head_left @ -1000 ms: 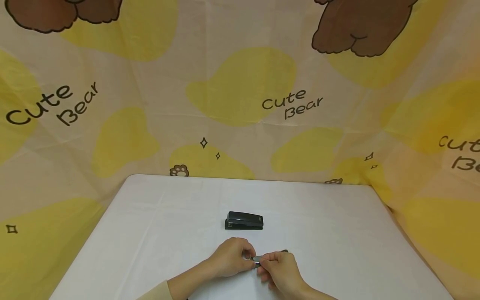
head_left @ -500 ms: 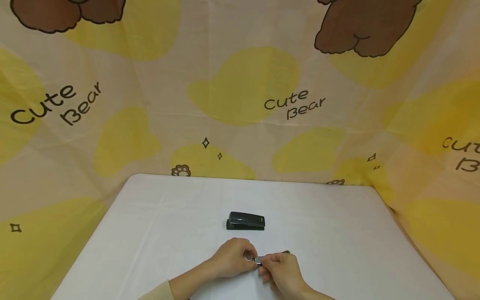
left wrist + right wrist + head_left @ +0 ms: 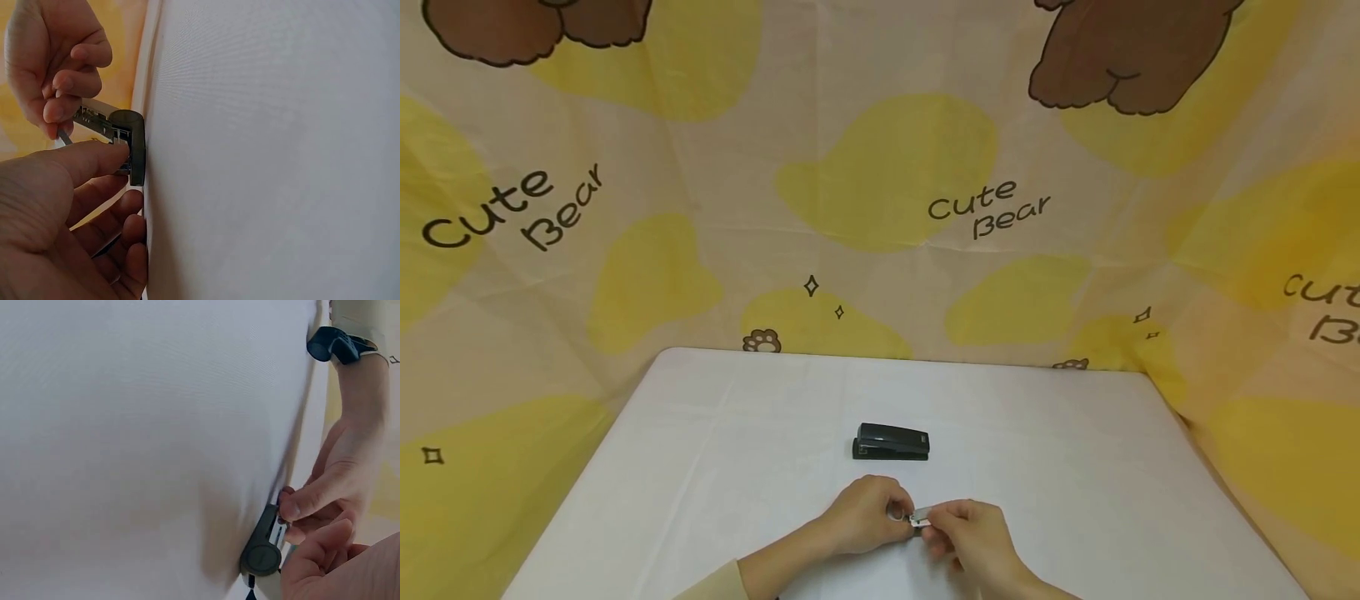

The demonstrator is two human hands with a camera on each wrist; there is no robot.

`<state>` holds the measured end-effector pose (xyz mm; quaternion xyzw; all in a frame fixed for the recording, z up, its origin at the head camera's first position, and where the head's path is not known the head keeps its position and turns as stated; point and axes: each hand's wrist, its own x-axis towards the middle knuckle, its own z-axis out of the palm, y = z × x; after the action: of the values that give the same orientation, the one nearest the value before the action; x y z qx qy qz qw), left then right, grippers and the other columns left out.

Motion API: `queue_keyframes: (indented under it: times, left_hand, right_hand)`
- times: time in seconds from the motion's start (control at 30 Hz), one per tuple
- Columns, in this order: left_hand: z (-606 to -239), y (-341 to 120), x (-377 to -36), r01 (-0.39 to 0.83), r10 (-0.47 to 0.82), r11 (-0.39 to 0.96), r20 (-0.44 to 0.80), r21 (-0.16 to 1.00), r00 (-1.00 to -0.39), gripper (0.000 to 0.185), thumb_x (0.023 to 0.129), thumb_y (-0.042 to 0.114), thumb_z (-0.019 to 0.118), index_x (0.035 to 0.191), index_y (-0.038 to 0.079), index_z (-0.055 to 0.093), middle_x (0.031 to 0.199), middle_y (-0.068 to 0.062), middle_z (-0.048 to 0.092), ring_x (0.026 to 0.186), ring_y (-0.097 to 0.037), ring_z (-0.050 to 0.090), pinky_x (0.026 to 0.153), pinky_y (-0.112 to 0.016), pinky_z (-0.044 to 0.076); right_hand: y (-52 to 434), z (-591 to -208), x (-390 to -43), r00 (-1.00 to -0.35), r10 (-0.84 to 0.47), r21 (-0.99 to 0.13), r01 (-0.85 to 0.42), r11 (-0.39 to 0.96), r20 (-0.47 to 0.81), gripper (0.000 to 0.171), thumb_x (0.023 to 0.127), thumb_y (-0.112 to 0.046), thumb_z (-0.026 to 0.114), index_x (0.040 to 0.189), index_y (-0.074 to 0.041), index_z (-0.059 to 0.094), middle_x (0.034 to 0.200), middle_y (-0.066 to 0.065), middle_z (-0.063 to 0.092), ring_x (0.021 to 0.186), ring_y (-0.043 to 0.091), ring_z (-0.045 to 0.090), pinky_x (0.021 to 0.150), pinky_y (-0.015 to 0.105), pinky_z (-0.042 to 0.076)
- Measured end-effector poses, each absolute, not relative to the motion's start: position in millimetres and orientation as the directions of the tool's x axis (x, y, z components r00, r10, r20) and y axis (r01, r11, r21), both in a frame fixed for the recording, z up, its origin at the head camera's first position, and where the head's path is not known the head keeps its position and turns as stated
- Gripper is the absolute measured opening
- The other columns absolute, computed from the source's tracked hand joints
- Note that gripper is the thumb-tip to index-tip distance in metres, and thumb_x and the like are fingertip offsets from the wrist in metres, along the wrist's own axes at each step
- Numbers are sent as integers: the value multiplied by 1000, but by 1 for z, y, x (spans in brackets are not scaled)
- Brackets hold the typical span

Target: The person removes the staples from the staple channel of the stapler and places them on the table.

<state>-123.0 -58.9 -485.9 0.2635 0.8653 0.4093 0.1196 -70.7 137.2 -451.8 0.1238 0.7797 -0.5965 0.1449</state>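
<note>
Between my two hands is a small silver metal piece (image 3: 920, 518), its end looking split into two thin leaves; I cannot tell its kind. From the left side, my left hand (image 3: 859, 517) pinches it between thumb and bent index finger. My right hand (image 3: 981, 537) pinches the other end, its lower fingers loosely curled beneath. Both wrist views show a dark body (image 3: 261, 559) with a rounded end right by the fingertips. In the left wrist view, the left thumb overlaps this dark body (image 3: 139, 153), and an arm with metal ridges rises from its round end towards the right fingers.
A black stapler (image 3: 891, 443) lies closed on the white table (image 3: 760, 433), just beyond my hands. Behind the table's far edge hangs a cream and yellow curtain (image 3: 887, 167) with bear prints. A dark strap (image 3: 340, 345) sits at the left wrist.
My right hand has turned and risen slightly. The silver piece now looks spread into two leaves, and the dark tip that showed behind my right hand is out of sight. The left hand holds still.
</note>
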Motion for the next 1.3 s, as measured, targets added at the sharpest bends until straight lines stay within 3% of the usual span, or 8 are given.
queue_keyframes:
  times: [0.57,1.0,1.3]
  left_hand:
    - [-483,-59,-123,362,551,546,2,755,-834,15,81,16,87,95,14,80,78,19,59,72,0,51,69,-23,43]
    - [-485,-60,-122,362,549,549,1,753,-836,15,82,16,87,96,13,81,79,19,60,72,1,52,69,-23,44]
    - [-486,-59,-122,355,550,551,-8,755,-835,15,82,17,87,96,15,80,83,18,64,78,0,54,74,-25,45]
  right_hand:
    - [168,-428,-77,-921,-18,-905,377,197,-388,23,98,-21,68,107,-2,74,92,3,74,73,17,65,60,29,48]
    - [190,-416,-83,-915,64,-901,403,158,-398,25,100,-17,65,114,2,72,108,10,69,79,20,66,62,30,51]
    - [205,-420,-87,-910,132,-898,410,161,-392,24,99,-19,68,112,1,74,106,7,71,80,21,68,63,32,52]
